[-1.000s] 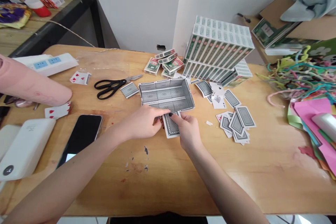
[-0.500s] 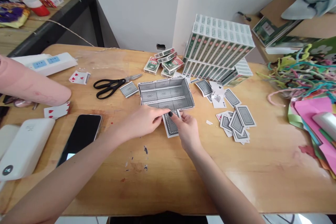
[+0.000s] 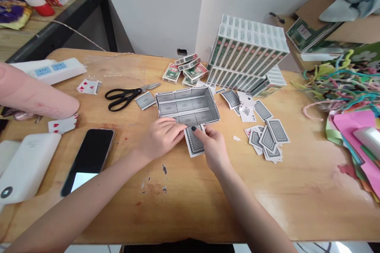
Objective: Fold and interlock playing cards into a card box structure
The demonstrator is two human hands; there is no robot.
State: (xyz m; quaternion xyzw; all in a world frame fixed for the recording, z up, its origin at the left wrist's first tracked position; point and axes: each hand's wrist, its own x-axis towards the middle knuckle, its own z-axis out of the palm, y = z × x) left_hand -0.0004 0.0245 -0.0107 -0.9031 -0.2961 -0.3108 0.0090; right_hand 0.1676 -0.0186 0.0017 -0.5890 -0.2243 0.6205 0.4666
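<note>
A playing card (image 3: 194, 144), its patterned back up, is tilted near the front wall of an open box made of playing cards (image 3: 192, 104). My right hand (image 3: 215, 146) grips this card by its right side, thumb on top. My left hand (image 3: 164, 136) has its fingers curled, with the fingertips pinched at the card's upper left corner. One loose card (image 3: 145, 101) lies left of the box. To the right are a face-up card (image 3: 247, 111) and a spread of cards (image 3: 268, 140), mostly backs up.
Black-handled scissors (image 3: 126, 97) lie left of the box. Behind are several card packs (image 3: 190, 69) and a tall stack of packs (image 3: 247, 53). A phone (image 3: 92, 154), a white power bank (image 3: 31, 166) and a pink bottle (image 3: 38, 91) occupy the left. Coloured pipe cleaners (image 3: 344, 79) are at right.
My left index finger has drawn back from its stretched position above the card and curled in at the corner. The card has tilted slightly in my right hand. The phone screen's lit patch shows more.
</note>
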